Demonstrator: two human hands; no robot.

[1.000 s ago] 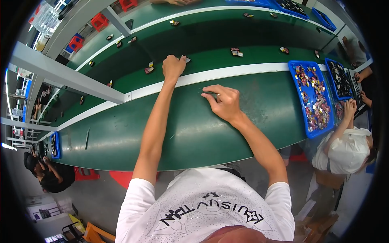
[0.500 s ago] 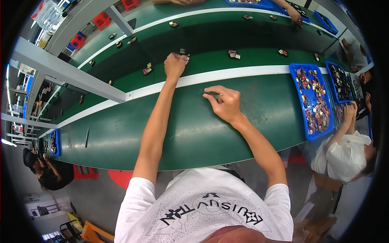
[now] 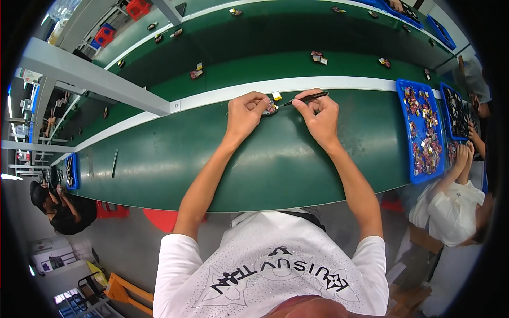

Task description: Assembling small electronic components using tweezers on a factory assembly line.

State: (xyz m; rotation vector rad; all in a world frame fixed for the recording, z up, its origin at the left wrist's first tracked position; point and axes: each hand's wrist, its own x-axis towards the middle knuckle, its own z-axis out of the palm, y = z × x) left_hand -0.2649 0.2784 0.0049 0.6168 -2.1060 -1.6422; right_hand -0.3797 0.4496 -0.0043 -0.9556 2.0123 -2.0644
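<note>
- The person is leaning over a long green table (image 3: 159, 159) and working with both hands close together near the white stripe (image 3: 344, 84) at the far side.
- The left hand (image 3: 245, 112) is pinching a small part (image 3: 270, 108) with its fingers curled tight around it, pressing it down on the table.
- The right hand (image 3: 318, 114) is holding a thin black tool (image 3: 305, 97) like a pencil, fingers closed narrow on it, and its tip is pointing left at the small part.
- A tiny yellow piece (image 3: 276, 96) is lying just beside the part, on the far side.
- The part is looking very small and light, so it is probably easy to flick away or drop. It is likely stiff but breakable, so holding it by its edges seems safest.
- A blue tray (image 3: 401, 106) full of little pieces is sitting to the right, well apart from the hands.
- Another person in white (image 3: 450, 206) is sitting at the right.
- More small bits (image 3: 318, 57) are lying on the far green strip.
</note>
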